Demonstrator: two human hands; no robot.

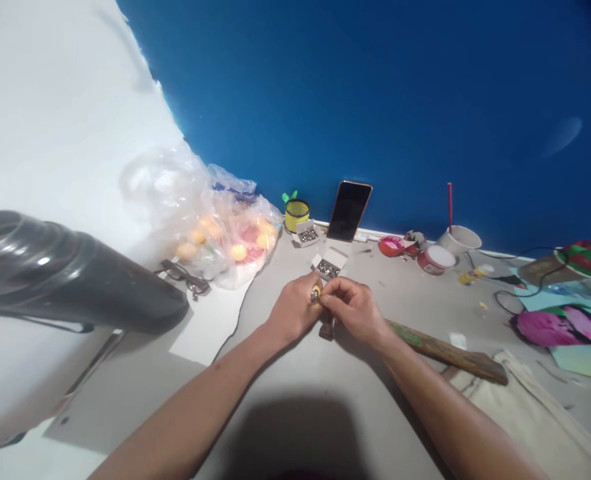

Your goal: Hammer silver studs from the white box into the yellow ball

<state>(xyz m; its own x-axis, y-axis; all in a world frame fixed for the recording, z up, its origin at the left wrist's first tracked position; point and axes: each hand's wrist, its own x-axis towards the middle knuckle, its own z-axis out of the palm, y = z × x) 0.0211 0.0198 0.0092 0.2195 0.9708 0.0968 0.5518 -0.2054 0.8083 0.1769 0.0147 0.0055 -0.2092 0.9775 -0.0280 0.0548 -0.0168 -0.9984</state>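
Observation:
My left hand (pixel 295 307) is closed round a small yellow piece with a silvery metal part (pixel 315 293) at its end. The fingertips of my right hand (pixel 353 308) are pinched together against that metal part; anything between them is too small to make out. Just beyond both hands sits an open white box (pixel 329 265) of small shiny metal pieces. A hammer lies under my right wrist, its worn wooden handle (pixel 450 353) running to the right and its head (pixel 327 329) showing below my hands.
Behind are a second box of metal pieces (pixel 307 235), a yellow tub (pixel 296 215) and a leaning phone (pixel 349 210). Plastic bags (pixel 225 233), eyeglasses (pixel 185 277) and a dark cylinder (pixel 85 273) stand left. Right are a white cup (pixel 459 239), painted pieces (pixel 560 327) and cloth (pixel 525 407).

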